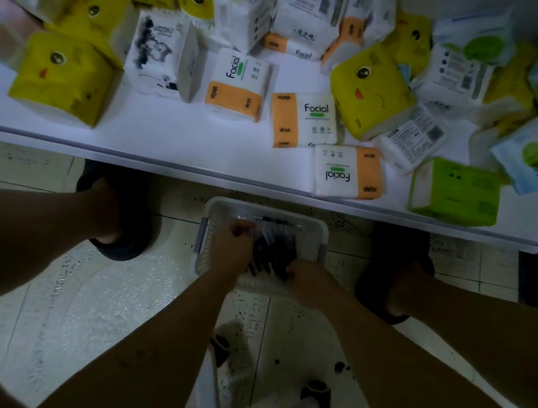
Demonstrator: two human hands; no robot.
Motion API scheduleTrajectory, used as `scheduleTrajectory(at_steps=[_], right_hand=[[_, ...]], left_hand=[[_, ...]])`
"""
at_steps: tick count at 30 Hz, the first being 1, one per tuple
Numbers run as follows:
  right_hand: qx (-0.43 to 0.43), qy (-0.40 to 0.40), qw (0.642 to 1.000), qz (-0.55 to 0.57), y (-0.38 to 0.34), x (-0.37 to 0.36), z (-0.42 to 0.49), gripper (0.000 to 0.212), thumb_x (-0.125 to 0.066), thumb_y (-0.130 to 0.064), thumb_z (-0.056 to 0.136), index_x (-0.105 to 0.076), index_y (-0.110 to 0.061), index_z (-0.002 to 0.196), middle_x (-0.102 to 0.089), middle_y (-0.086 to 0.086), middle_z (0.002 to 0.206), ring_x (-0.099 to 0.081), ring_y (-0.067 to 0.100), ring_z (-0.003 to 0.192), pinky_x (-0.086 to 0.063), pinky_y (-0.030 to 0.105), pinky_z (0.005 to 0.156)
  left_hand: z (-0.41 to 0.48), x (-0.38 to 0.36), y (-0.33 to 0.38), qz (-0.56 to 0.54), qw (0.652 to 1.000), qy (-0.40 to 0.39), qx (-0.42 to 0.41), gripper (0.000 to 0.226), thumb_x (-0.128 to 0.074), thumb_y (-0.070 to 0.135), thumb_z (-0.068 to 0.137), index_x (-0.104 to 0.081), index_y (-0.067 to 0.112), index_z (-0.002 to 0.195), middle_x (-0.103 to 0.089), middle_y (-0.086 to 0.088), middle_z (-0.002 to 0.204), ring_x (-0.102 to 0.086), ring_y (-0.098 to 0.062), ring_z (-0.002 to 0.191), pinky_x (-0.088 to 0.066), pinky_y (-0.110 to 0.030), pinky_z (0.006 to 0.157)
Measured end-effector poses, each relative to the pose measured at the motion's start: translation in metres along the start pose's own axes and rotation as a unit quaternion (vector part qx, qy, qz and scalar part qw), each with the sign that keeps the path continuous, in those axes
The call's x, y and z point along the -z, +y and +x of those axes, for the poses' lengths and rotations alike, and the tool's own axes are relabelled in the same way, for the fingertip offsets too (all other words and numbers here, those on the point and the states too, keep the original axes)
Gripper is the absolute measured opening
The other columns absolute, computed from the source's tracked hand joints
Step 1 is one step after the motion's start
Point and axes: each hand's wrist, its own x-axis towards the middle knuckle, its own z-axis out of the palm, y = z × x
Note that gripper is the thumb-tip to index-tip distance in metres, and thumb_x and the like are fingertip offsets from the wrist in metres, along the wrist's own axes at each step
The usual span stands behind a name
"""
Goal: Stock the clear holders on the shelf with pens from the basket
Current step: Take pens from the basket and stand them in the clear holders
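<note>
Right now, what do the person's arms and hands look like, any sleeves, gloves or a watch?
Both forearms are bare, with no sleeve, watch or band in view. The left hand and right hand are ungloved. Too dim to tell about rings.

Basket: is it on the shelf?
No, the basket sits on the tiled floor below the shelf's front edge.

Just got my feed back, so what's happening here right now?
A person reaches down into a white basket on the floor, below the shelf edge. The left hand and right hand both grip a bundle of dark pens inside it. The shelf in view carries tissue packs; no clear holders show.
</note>
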Motion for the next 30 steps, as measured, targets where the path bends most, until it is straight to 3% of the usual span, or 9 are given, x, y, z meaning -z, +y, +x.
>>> scheduleTrajectory(at_steps=[5,9,12,14,17,19,22,27,30], right_hand=[[0.033,0.006,0.998,-0.06,-0.012,-0.008,0.023,0.025,-0.045,-0.015,0.097,-0.06,-0.005,0.113,-0.061,0.012,0.111,-0.056,0.023,0.09,-0.047,0.029,0.073],[0.057,0.015,0.997,-0.046,-0.017,-0.009,0.031,0.025,-0.044,-0.018,0.098,-0.063,-0.005,0.109,-0.06,0.012,0.109,-0.057,0.026,0.097,-0.05,0.031,0.081],[0.072,0.017,0.996,-0.051,-0.022,-0.007,0.034,0.035,-0.041,-0.028,0.1,-0.055,-0.01,0.127,-0.054,0.013,0.128,-0.053,0.027,0.109,-0.047,0.037,0.096],[0.055,0.007,0.998,-0.035,-0.026,-0.007,0.04,0.051,-0.041,-0.039,0.099,-0.038,-0.014,0.143,-0.038,0.012,0.144,-0.046,0.029,0.122,-0.042,0.041,0.104],[0.044,-0.014,0.996,-0.075,-0.031,-0.013,0.048,0.062,-0.042,-0.043,0.099,-0.021,-0.017,0.152,-0.017,0.01,0.157,-0.027,0.034,0.139,-0.032,0.046,0.113],[0.043,-0.014,0.994,-0.097,-0.03,-0.019,0.052,0.063,-0.04,-0.042,0.1,-0.016,-0.017,0.153,-0.011,0.009,0.16,-0.016,0.033,0.145,-0.025,0.048,0.117],[0.036,-0.022,0.991,-0.129,-0.029,-0.022,0.056,0.058,-0.037,-0.041,0.101,-0.026,-0.01,0.149,-0.016,0.013,0.157,-0.015,0.034,0.145,-0.024,0.048,0.117],[0.014,-0.054,0.996,-0.074,-0.035,-0.024,0.06,0.054,-0.039,-0.04,0.101,-0.035,-0.01,0.145,-0.017,0.013,0.158,-0.014,0.034,0.145,-0.02,0.05,0.117],[0.003,-0.073,0.993,-0.089,-0.036,-0.016,0.058,0.048,-0.034,-0.034,0.103,-0.04,-0.004,0.141,-0.032,0.023,0.149,-0.029,0.039,0.137,-0.023,0.051,0.115]], left_hand=[[-0.013,0.016,0.015,0.023,0.999,-0.011,-0.032,0.018,-0.047,0.01,0.097,-0.06,0.012,0.109,-0.061,-0.015,0.1,-0.058,-0.023,0.084,-0.047,-0.025,0.063],[-0.02,0.029,0.023,0.062,0.995,-0.029,-0.075,0.016,-0.055,0.016,0.095,-0.059,0.015,0.11,-0.064,-0.009,0.108,-0.062,-0.024,0.094,-0.049,-0.019,0.061],[-0.021,0.035,0.027,0.078,0.993,-0.032,-0.083,0.021,-0.053,0.015,0.097,-0.057,0.02,0.117,-0.061,-0.011,0.118,-0.063,-0.027,0.099,-0.051,-0.021,0.06],[-0.023,0.035,0.028,0.077,0.993,-0.029,-0.085,0.031,-0.051,0.013,0.098,-0.052,0.026,0.126,-0.062,-0.01,0.118,-0.065,-0.025,0.097,-0.052,-0.027,0.065],[-0.027,0.032,0.029,0.075,0.994,-0.015,-0.076,0.04,-0.049,0.013,0.099,-0.045,0.028,0.135,-0.062,-0.01,0.121,-0.063,-0.027,0.103,-0.054,-0.036,0.075],[-0.03,0.03,0.027,0.091,0.993,-0.023,-0.078,0.034,-0.048,0.018,0.1,-0.047,0.026,0.133,-0.063,-0.01,0.118,-0.065,-0.021,0.094,-0.054,-0.022,0.064],[-0.033,0.03,0.022,0.12,0.989,-0.045,-0.07,0.032,-0.048,0.019,0.1,-0.051,0.023,0.131,-0.063,-0.008,0.118,-0.065,-0.018,0.091,-0.048,-0.009,0.051],[-0.034,0.031,0.014,0.118,0.991,-0.054,-0.043,0.032,-0.047,0.02,0.1,-0.054,0.019,0.13,-0.065,-0.008,0.114,-0.058,-0.008,0.073,-0.043,-0.009,0.046],[-0.036,0.032,0.013,0.113,0.991,-0.059,-0.037,0.028,-0.049,0.02,0.099,-0.056,0.016,0.127,-0.067,-0.006,0.107,-0.057,-0.004,0.066,-0.042,-0.007,0.046]])
